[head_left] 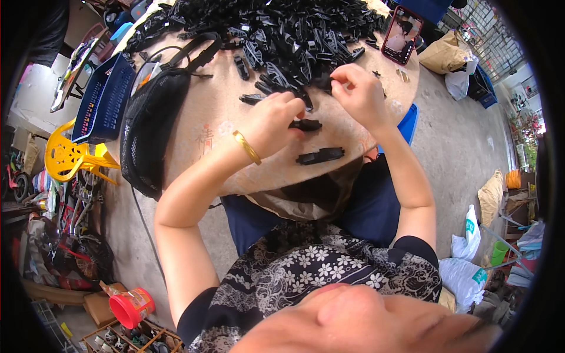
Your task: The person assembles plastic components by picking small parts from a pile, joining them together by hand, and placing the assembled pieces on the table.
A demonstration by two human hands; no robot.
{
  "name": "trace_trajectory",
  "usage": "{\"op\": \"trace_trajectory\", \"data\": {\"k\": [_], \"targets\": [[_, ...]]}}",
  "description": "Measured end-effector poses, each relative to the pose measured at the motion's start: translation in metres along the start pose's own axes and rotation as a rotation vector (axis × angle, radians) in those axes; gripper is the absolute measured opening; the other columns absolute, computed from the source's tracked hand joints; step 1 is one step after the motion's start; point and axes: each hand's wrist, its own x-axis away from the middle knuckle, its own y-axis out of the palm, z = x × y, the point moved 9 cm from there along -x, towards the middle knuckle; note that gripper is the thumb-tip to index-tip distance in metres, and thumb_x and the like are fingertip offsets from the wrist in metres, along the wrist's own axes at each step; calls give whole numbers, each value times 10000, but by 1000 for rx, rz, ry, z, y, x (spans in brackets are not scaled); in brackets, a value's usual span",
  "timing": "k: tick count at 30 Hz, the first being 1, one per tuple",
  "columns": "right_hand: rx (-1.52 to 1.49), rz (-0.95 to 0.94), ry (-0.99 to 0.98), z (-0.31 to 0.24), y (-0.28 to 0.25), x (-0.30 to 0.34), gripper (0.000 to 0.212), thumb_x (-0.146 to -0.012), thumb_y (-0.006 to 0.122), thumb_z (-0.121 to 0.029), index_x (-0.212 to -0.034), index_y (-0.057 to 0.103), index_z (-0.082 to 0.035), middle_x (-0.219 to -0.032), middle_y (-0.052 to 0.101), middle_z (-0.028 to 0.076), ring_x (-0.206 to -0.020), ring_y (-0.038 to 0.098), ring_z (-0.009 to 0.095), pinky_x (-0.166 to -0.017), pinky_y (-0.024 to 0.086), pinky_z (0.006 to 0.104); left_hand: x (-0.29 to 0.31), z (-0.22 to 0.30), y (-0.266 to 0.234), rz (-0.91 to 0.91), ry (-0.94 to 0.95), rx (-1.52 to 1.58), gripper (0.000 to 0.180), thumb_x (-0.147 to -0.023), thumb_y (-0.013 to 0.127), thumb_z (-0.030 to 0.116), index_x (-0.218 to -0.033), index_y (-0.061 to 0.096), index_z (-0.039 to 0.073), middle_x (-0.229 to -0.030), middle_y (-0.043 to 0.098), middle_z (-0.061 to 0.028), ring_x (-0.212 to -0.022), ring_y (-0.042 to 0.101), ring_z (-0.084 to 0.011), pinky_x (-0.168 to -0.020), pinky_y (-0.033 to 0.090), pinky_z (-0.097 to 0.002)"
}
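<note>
My left hand (278,120), a gold bangle on its wrist, is closed with its fingertips at a short black plastic piece (308,125) over the table's near part. To its right and farther off, my right hand (359,94) is pinched at the near edge of a big pile of black plastic parts (288,35). What lies between its fingertips is dark and hard to make out. Another black plastic piece (320,155) lies alone near the table's front edge, below my hands. Several loose parts lie between the pile and my left hand.
The pile covers the far side of the round, cloth-topped table (206,159). A phone (402,35) stands at the right. On the left are a black mesh bag (154,126), a dark blue basket (106,100) and a yellow chair (66,152). A red bucket (132,307) stands on the floor.
</note>
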Motion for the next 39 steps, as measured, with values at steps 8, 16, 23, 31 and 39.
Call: {"op": "trace_trajectory", "data": {"k": [8,16,23,31,39], "targets": [[53,-218,-263,-47,-9,27,82,-739,630,-43,-818,608,-31,-841,622,87,-694,622,234,-609,504,324,6,-15,7,-123,-152,-57,241,-719,740,199,-862,631,39,-852,604,-120,-819,603,-316,-731,488,-387],[88,-520,-115,-46,-4,40,183,-723,585,-39,-905,592,-49,-830,612,106,-753,612,286,-647,492,375,6,-14,8,-129,-178,-27,233,-724,735,185,-862,629,30,-838,598,-117,-799,603,-312,-715,490,-380],[-42,-496,-291,-38,5,34,290,-719,605,-19,-1005,642,-50,-947,634,98,-943,584,288,-797,492,359,6,-13,9,-135,-165,-4,278,-715,746,196,-899,612,35,-814,600,-122,-769,609,-300,-688,486,-380],[-28,-601,-191,-40,3,34,242,-699,686,-124,-912,633,-23,-890,626,102,-884,595,291,-763,488,364,6,-14,23,-61,-304,146,367,-826,653,157,-1174,551,98,-680,580,-113,-675,599,-297,-631,474,-374],[-49,-574,53,-22,-1,33,221,-723,710,-148,-897,645,-28,-832,618,115,-749,607,262,-666,488,354,1,2,11,-11,111,25,327,-745,667,41,-1068,652,86,-985,531,-118,-876,566,-293,-760,490,-385]]}}
